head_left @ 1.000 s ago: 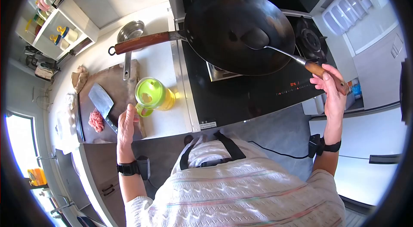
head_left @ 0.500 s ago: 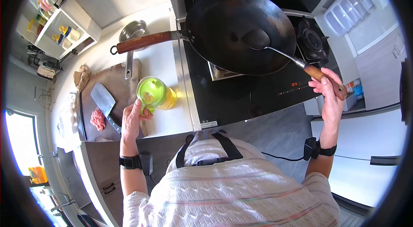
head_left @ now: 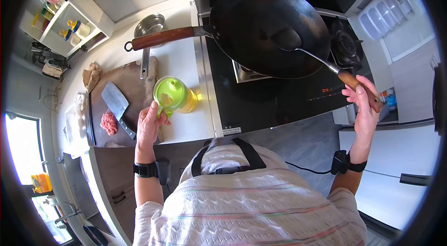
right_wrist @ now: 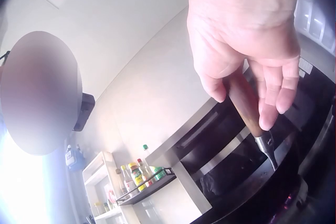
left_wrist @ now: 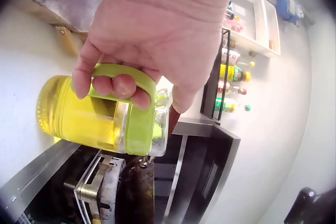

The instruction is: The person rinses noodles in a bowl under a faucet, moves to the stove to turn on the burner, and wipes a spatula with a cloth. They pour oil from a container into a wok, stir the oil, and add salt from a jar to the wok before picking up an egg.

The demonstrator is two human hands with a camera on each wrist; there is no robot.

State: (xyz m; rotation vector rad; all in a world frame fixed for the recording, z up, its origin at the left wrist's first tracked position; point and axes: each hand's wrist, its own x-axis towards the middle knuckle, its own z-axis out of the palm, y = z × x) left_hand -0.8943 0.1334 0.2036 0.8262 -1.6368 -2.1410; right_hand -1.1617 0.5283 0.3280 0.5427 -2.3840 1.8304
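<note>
My left hand [head_left: 148, 126] has its fingers curled through the green handle [left_wrist: 137, 77] of an oil jug [head_left: 173, 94], a clear one with a green lid and yellow oil inside. The jug stands on the white counter beside the cutting board. At the right, my right hand [head_left: 365, 110] holds the wooden handle [right_wrist: 244, 100] of a wok spatula [head_left: 286, 40], thumb on one side and fingers on the other. Its dark head rests inside the large black wok [head_left: 253, 17], over the left part of the stove.
A cleaver [head_left: 115, 100] and some raw minced meat [head_left: 109, 123] lie on the cutting board [head_left: 139, 101]. Behind it, a steel saucepan [head_left: 151, 24] sits partly under the wok's long wooden handle [head_left: 163, 38]. A second burner [head_left: 344, 45] is right of the wok.
My left hand has moved from beside the jug onto its handle, and its fingers now curl through it. The right hand keeps its hold on the spatula. The whole view has shifted slightly.
</note>
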